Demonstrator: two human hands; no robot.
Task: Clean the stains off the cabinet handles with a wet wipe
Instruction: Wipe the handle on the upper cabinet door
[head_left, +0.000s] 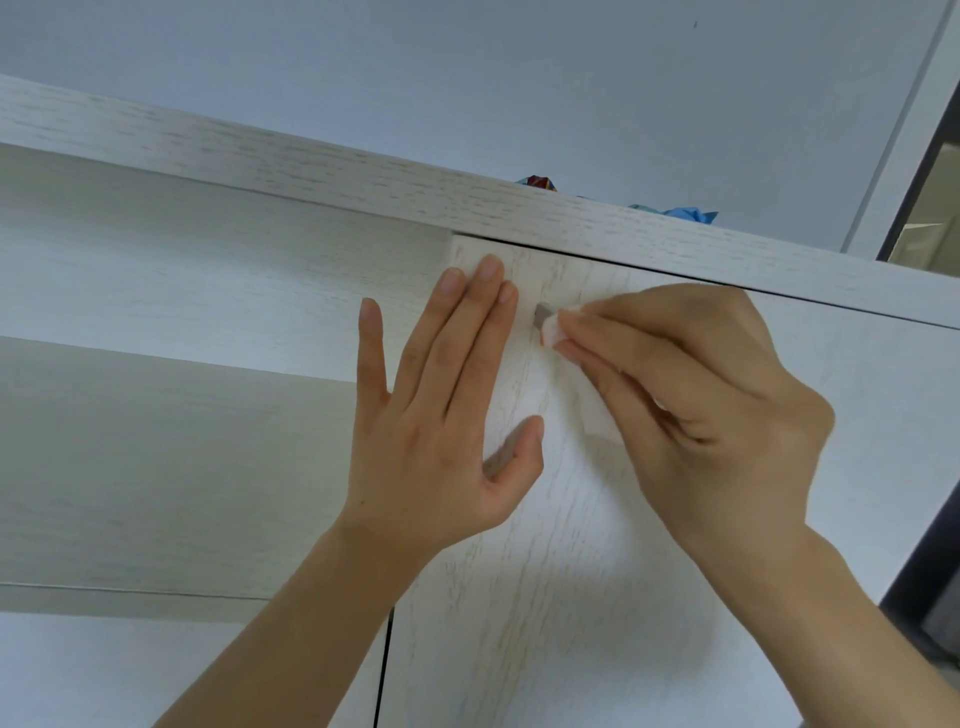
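Observation:
A small grey cabinet handle (543, 313) sticks out of the pale wood-grain cabinet door (571, 571) near its top left corner. My right hand (696, 400) pinches a folded white wet wipe (551, 328) and holds it against the handle's right side; more of the wipe hangs under the fingers. My left hand (441, 410) lies flat with straight fingers on the door's left edge, just left of the handle. Most of the handle is hidden by the wipe.
A wood-grain top board (363, 182) runs above the door. Open shelves (156, 364) lie to the left. Blue and colourful wrappers (675, 212) sit on top of the cabinet. A dark frame (924, 156) stands at the right edge.

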